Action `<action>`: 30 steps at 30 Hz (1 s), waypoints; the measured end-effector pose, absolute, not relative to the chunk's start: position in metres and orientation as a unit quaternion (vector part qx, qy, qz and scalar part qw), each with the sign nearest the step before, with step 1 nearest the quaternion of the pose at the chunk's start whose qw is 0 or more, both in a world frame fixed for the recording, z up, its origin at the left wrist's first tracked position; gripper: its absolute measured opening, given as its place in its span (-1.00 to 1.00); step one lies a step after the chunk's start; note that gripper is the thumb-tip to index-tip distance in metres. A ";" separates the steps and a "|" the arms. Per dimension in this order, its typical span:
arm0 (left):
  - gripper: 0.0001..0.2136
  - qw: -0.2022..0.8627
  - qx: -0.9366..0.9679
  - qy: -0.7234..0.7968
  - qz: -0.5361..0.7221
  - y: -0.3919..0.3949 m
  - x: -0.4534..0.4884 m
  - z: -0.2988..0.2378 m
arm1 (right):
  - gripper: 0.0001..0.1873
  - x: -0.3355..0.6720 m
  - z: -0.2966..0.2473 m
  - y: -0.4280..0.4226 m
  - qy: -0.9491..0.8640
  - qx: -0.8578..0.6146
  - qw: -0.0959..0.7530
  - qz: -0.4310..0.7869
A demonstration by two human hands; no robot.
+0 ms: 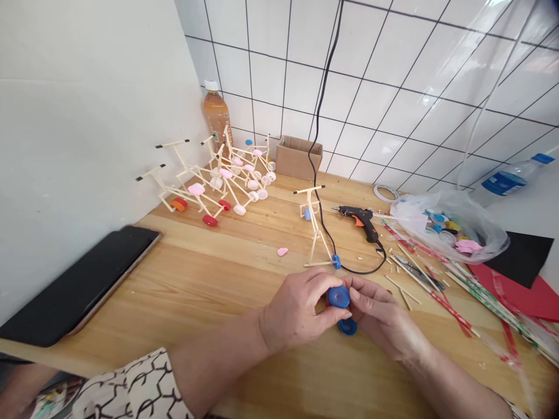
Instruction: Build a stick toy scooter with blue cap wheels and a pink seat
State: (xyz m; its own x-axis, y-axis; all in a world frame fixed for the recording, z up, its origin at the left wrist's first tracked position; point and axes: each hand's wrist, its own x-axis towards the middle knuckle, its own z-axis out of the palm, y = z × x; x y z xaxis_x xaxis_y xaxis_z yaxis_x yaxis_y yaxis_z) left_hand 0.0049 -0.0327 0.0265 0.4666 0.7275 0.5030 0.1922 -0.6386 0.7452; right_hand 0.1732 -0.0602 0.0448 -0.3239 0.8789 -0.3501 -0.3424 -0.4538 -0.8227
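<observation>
My left hand pinches a blue bottle cap, which has a small hole in its middle, between thumb and fingers. From the other side my right hand closes on the same cap, its thumb at the edge. A second blue cap shows just below; whether it lies on the table or touches a hand I cannot tell. Just beyond my hands stands a small tricycle-like frame of thin wooden sticks, with a blue cap wheel at its near corner.
Several finished-looking stick tricycles stand back left near a tea bottle. A glue gun with a black cord lies behind my right hand. Scissors, sticks and a bag of caps are right; a black phone lies left.
</observation>
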 end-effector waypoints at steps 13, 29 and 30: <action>-0.82 0.244 0.816 0.271 0.448 -0.033 0.004 0.025 | -0.77 0.180 0.034 -0.066 -0.409 -0.448 0.372 0.703; -0.77 0.302 0.822 0.257 0.408 -0.027 -0.001 0.035 | -0.77 0.181 0.037 -0.060 -0.469 -0.465 0.390 0.642; -0.76 0.325 0.809 0.264 0.413 -0.026 -0.001 0.035 | -0.77 0.182 0.037 -0.060 -0.474 -0.469 0.391 0.634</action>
State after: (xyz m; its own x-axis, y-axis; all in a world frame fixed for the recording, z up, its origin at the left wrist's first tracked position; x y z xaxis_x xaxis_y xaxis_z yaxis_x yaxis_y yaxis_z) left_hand -0.0014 -0.0262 0.0354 0.5184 0.6958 0.4970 0.1592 -0.6496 0.7434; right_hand 0.1822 -0.0598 0.0371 -0.2550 0.9405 -0.2246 -0.0506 -0.2449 -0.9682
